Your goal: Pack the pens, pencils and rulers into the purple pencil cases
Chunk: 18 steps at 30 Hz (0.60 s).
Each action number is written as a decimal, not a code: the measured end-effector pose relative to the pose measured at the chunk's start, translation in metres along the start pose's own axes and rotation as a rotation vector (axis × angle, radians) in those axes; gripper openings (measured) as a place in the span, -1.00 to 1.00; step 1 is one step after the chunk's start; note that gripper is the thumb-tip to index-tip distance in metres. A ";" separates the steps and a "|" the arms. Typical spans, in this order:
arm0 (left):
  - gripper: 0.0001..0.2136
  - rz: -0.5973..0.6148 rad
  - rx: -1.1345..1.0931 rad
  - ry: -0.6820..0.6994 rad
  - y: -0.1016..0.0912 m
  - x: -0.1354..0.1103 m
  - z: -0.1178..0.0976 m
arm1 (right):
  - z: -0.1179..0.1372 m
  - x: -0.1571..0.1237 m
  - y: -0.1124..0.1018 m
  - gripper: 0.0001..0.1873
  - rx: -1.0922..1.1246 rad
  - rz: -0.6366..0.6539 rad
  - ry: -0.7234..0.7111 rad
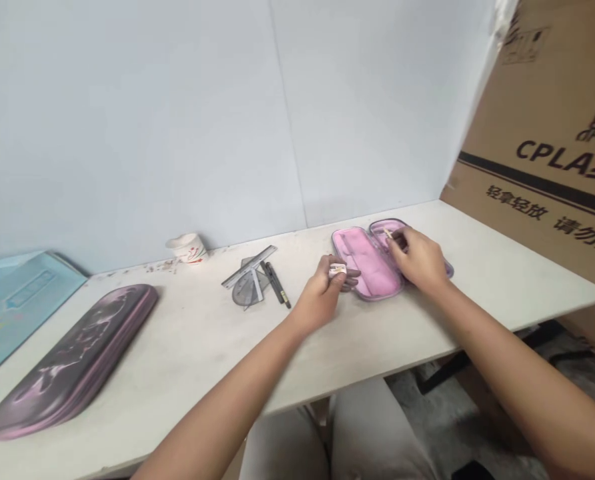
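My left hand (324,288) is closed around a small white pencil sharpener (337,269) just left of an open pencil case (362,257). The case lies unfolded on the table, its pink lining facing up. Over the case's right half, my right hand (417,257) pinches a thin, pale stick (388,234); most of it is hidden by the fingers, so its kind is unclear. Left of my left hand lie crossed rulers (250,265), a clear protractor (246,289) and black pens (276,283).
A dark, shiny closed pencil case (72,360) lies at the table's left, beside a light-blue flat box (17,300). Against the wall, a paper cup (190,249) lies tipped near brown crumbs. A large cardboard box (542,153) borders the right side.
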<state>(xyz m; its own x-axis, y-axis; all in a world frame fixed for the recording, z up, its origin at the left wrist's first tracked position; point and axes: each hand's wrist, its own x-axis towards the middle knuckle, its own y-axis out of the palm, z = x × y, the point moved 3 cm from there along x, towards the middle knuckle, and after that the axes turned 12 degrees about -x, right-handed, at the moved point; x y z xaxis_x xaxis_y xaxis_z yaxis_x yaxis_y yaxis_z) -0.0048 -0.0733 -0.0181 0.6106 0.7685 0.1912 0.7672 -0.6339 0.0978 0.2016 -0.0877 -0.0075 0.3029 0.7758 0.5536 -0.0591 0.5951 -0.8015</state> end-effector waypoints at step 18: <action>-0.86 0.017 0.215 0.013 -0.022 -0.017 -0.020 | 0.029 0.013 0.011 -0.71 -0.081 0.181 -0.228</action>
<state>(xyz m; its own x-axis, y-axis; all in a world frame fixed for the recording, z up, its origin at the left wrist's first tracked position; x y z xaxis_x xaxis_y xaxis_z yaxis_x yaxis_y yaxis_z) -0.0360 -0.0736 -0.0041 0.6226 0.7556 0.2034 0.7817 -0.6129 -0.1158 0.1770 -0.0648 -0.0021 0.0726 0.9003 0.4291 -0.0137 0.4311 -0.9022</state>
